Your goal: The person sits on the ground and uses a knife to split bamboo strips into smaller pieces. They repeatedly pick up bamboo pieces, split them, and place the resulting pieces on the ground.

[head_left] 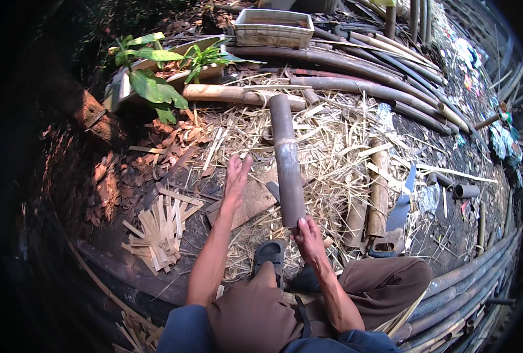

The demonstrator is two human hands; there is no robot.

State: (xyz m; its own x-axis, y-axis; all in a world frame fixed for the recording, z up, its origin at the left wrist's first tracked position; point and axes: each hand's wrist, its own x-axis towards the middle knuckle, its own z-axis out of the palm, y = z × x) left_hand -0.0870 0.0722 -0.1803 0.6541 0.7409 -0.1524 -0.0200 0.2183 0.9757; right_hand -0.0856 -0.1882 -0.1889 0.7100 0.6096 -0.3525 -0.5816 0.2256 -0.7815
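A person sits on the ground outdoors, seen from above, with knees in brown trousers at the bottom of the view. The right hand (309, 236) closes its fingers around the near end of a dark grey bamboo section (286, 159), which points away from the person across a bed of straw and shavings (332, 153). The left hand (236, 174) is stretched forward, flat, fingers straight and close together, holding nothing; it hovers just left of the bamboo section, above a flat wooden board (251, 203). Whether it touches the board is unclear. A foot in a dark sandal (270, 253) rests just below the bamboo's near end. To the left lies a small heap of pale split bamboo strips (158, 230). To the right, two shorter tan bamboo pieces (379, 188) lie alongside, near a blade-shaped grey tool (401, 203). Farther away, long dark bamboo poles (355, 70) curve across the ground, a pale rectangular tray (273, 28) sits at the top, and a green leafy plant (152, 82) grows at the upper left.
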